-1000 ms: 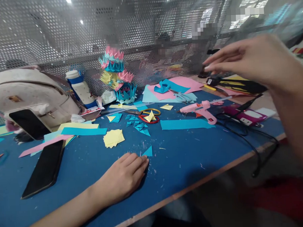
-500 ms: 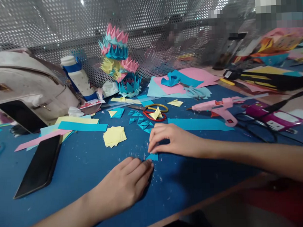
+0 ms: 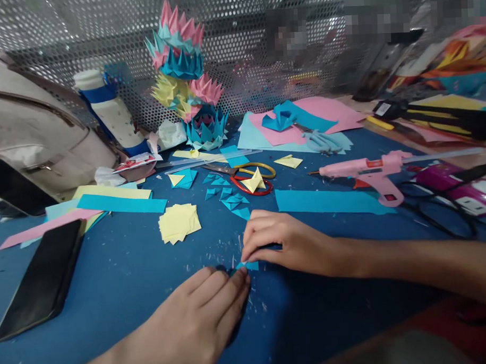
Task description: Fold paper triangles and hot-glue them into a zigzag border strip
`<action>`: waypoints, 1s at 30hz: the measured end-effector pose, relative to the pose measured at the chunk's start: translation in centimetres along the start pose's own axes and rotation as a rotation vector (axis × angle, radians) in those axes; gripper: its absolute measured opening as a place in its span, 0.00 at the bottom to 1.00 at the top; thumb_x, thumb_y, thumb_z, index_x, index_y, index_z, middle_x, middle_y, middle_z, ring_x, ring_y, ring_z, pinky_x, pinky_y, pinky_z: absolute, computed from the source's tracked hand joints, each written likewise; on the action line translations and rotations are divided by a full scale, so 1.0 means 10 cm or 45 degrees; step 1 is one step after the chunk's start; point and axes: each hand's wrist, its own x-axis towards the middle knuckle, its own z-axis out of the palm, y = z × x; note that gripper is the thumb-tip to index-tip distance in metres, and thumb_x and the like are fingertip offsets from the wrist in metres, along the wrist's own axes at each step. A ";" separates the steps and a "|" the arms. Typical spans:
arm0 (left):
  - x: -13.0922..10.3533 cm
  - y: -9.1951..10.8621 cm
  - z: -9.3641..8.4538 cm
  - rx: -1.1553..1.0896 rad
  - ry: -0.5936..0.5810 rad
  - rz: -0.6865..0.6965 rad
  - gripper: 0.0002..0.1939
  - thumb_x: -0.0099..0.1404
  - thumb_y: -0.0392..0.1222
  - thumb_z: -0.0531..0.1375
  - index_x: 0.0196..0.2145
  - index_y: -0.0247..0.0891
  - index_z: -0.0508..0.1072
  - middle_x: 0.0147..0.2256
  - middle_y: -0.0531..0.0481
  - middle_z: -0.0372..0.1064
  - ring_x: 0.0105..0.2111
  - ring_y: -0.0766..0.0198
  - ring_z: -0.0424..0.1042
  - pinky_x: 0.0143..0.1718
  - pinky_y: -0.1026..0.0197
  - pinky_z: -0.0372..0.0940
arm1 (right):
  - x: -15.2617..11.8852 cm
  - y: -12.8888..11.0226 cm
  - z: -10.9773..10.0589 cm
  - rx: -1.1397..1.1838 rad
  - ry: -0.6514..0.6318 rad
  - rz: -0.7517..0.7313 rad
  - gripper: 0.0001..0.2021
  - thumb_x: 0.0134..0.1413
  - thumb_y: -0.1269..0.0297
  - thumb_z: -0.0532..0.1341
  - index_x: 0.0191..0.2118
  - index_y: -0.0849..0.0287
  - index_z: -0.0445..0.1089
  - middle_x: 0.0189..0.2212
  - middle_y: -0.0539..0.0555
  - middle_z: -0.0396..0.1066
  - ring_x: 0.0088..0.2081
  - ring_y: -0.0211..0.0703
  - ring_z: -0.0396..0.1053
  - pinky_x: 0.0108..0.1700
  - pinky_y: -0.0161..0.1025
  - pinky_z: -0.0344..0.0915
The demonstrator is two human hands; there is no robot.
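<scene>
A small blue paper piece (image 3: 252, 265) lies flat on the blue table, partly hidden by fingertips. My left hand (image 3: 207, 310) rests on the table with its fingers together, their tips pressing the paper's left side. From the right, my right hand (image 3: 280, 239) has its thumb and fingers closed on the paper's upper edge. Beyond my hands are several folded blue triangles (image 3: 229, 197), a stack of yellow squares (image 3: 179, 223), and red-and-yellow-handled scissors (image 3: 248, 172) with a folded yellow piece (image 3: 254, 181) on the handles.
A pink glue gun (image 3: 366, 172) and a blue strip (image 3: 331, 201) lie to the right. Phones (image 3: 42, 274), paper strips (image 3: 122, 203), a backpack (image 3: 29, 120) and a bottle (image 3: 111, 112) are at the left. A folded-paper tower (image 3: 183, 72) stands behind.
The view has come closer and shifted, so the objects sit differently in it. Both hands stay at the small blue paper, their fingertips now nearer each other.
</scene>
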 end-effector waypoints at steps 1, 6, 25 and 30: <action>0.00 0.00 -0.01 0.004 -0.002 0.002 0.19 0.74 0.33 0.49 0.59 0.23 0.67 0.56 0.38 0.70 0.44 0.53 0.71 0.47 0.51 0.67 | 0.00 0.00 0.00 -0.019 -0.008 0.004 0.05 0.61 0.71 0.64 0.37 0.60 0.78 0.34 0.52 0.75 0.41 0.40 0.67 0.46 0.37 0.62; 0.03 0.01 -0.04 0.059 0.044 0.008 0.19 0.75 0.33 0.47 0.55 0.26 0.71 0.54 0.41 0.72 0.46 0.54 0.71 0.49 0.53 0.63 | -0.02 -0.02 0.00 -0.173 -0.068 -0.028 0.10 0.65 0.72 0.58 0.38 0.58 0.77 0.32 0.53 0.70 0.38 0.42 0.63 0.40 0.36 0.60; 0.03 0.01 -0.03 0.003 0.006 -0.016 0.20 0.75 0.33 0.46 0.57 0.25 0.70 0.53 0.40 0.73 0.45 0.53 0.72 0.48 0.52 0.65 | 0.00 0.02 -0.05 -0.076 -0.029 -0.121 0.09 0.66 0.68 0.59 0.43 0.61 0.77 0.37 0.54 0.76 0.41 0.40 0.66 0.46 0.36 0.63; 0.02 0.01 -0.03 0.003 0.009 -0.014 0.19 0.75 0.33 0.47 0.58 0.24 0.69 0.54 0.40 0.72 0.47 0.53 0.71 0.50 0.52 0.65 | 0.00 0.00 -0.04 -0.155 -0.107 -0.196 0.12 0.69 0.69 0.54 0.41 0.62 0.75 0.37 0.55 0.74 0.41 0.42 0.65 0.47 0.39 0.62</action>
